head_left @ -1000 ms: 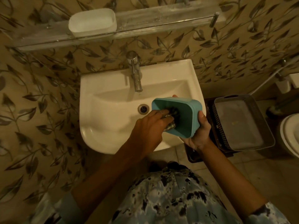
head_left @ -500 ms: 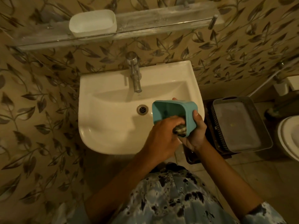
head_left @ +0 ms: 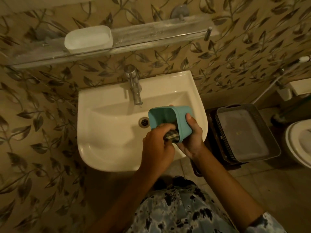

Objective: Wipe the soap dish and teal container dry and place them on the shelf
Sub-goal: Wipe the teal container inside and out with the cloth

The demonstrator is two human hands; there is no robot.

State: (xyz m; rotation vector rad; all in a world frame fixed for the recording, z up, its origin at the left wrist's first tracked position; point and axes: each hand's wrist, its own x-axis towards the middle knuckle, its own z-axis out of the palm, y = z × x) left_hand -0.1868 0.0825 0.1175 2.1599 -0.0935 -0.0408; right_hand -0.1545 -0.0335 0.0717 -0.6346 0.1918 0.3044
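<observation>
Teal container (head_left: 180,118): light, stiff plastic, probably slippery. Right grip (head_left: 191,140) clasps its wall; left grip (head_left: 158,148) pinches cloth (head_left: 171,137) inside.

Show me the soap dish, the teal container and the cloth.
soap dish (head_left: 87,39), head view, its white inside.
teal container (head_left: 161,117), head view, its inner wall.
cloth (head_left: 171,137), head view, bunched part at the container's mouth.

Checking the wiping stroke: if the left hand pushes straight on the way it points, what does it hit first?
Most likely the inside of the teal container: the left hand presses its cloth into the open mouth, which the right hand holds. Depth inside is unclear.
</observation>
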